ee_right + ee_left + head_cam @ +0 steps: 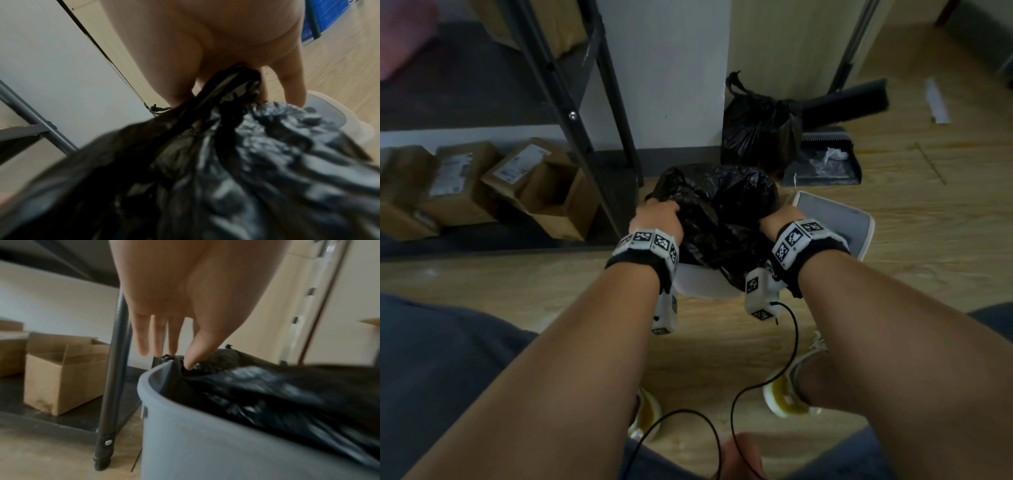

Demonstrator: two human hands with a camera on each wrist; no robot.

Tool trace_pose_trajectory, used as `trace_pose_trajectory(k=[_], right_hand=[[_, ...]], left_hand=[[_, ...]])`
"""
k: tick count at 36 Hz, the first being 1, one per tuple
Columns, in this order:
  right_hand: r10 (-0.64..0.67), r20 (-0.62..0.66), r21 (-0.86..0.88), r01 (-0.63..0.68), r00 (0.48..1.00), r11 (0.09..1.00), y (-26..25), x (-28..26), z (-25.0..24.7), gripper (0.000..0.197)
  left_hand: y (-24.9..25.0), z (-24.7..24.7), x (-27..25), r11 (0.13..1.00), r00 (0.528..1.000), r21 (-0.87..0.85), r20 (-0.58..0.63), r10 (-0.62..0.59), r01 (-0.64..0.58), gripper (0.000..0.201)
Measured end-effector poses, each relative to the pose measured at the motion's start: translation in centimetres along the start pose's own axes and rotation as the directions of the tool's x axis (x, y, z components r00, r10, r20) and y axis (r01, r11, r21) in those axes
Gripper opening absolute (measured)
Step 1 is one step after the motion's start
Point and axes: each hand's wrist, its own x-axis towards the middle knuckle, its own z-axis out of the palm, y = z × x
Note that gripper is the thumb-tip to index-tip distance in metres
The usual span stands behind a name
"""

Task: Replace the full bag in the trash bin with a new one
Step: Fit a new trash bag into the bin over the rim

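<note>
A pale grey trash bin (pixel 702 281) (pixel 205 434) stands on the wood floor in front of me, its lid (pixel 835 222) (pixel 329 116) swung open to the right. A crumpled black bag (pixel 722 212) (pixel 287 394) (pixel 226 178) billows out of its mouth. My left hand (pixel 657 219) (pixel 185 360) pinches the bag's edge at the bin's left rim with the thumb, the other fingers straight. My right hand (pixel 774 222) (pixel 236 73) grips a bunched fold of the bag on the right side. A second black bag (pixel 760 137), tied and full, sits by the wall behind the bin.
A dark metal rack (pixel 599 137) stands close on the bin's left, with cardboard boxes (pixel 544 192) on its lowest shelf. A dustpan (pixel 822 164) and broom (pixel 846 102) lie behind on the right. My shoes (pixel 791 394) and the wrist cables are near the bin's front.
</note>
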Motion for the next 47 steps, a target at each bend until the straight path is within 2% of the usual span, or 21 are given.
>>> trace_pose_trajectory(k=[3, 4, 6, 10, 12, 15, 20, 24, 27, 33, 37, 41, 47], right_hand=[[-0.010, 0.010, 0.013, 0.010, 1.000, 1.000, -0.2, -1.0, 0.4, 0.023], [0.033, -0.006, 0.035, -0.033, 0.999, 0.999, -0.1, -1.2, 0.5, 0.026], [0.035, -0.043, 0.059, -0.033, 0.998, 0.998, 0.0, -2.0, 0.3, 0.034], [0.060, -0.006, 0.047, -0.059, 0.998, 0.997, -0.1, -2.3, 0.7, 0.016], [0.098, -0.007, 0.012, -0.098, 0.995, 0.995, -0.1, -2.8, 0.6, 0.016], [0.115, 0.003, 0.006, -0.115, 0.993, 0.993, 0.4, -3.5, 0.3, 0.026], [0.107, 0.026, -0.053, -0.106, 0.994, 0.993, 0.5, -4.6, 0.6, 0.029], [0.091, 0.026, -0.081, -0.088, 0.996, 0.993, 0.1, -5.3, 1.4, 0.016], [0.093, -0.021, -0.039, -0.094, 0.995, 0.995, 0.4, -5.4, 2.3, 0.025], [0.107, -0.066, -0.003, -0.108, 0.992, 0.994, 1.0, -5.3, 3.1, 0.038], [0.101, -0.116, 0.008, -0.101, 0.988, 0.995, 1.3, -4.4, 3.0, 0.039], [0.075, -0.138, 0.077, -0.065, 0.988, 0.995, 0.9, -3.0, 2.8, 0.042], [0.072, -0.137, 0.224, -0.040, 0.988, 0.974, 0.5, -1.1, 2.3, 0.054]], left_hand=[[0.6, 0.3, -1.2, 0.995, 0.996, 0.041, 0.029, 0.087, -0.088, 0.047], [0.7, 0.5, -1.5, 0.994, 0.994, 0.051, 0.036, 0.099, -0.101, 0.049], [0.7, 1.1, -2.1, 0.986, 0.988, 0.080, 0.048, 0.144, -0.148, 0.050], [0.5, 1.8, -3.4, 0.963, 0.971, 0.141, 0.092, 0.220, -0.231, 0.044], [0.5, 1.6, -3.8, 0.954, 0.970, 0.175, 0.065, 0.234, -0.242, 0.036], [0.6, 0.8, -4.6, 0.958, 0.982, 0.221, 0.006, 0.187, -0.183, 0.033], [-0.2, 0.0, -5.6, 0.950, 0.993, 0.308, -0.120, -0.010, 0.047, 0.030], [-1.2, 0.3, -6.6, 0.940, 0.983, 0.294, -0.122, -0.140, 0.171, 0.024], [-1.9, 0.6, -7.1, 0.949, 0.975, 0.228, -0.079, -0.207, 0.220, 0.020], [-2.1, 2.0, -7.1, 0.976, 0.980, 0.085, -0.021, -0.200, 0.201, 0.018], [-2.1, 2.6, -5.9, 0.974, 0.974, -0.010, 0.007, -0.225, 0.225, 0.024], [-1.9, 3.2, -4.2, 0.985, 0.981, -0.028, 0.099, -0.166, 0.170, 0.027], [-1.7, 4.1, -1.6, 0.999, 0.993, -0.006, 0.114, -0.032, 0.033, 0.039]])
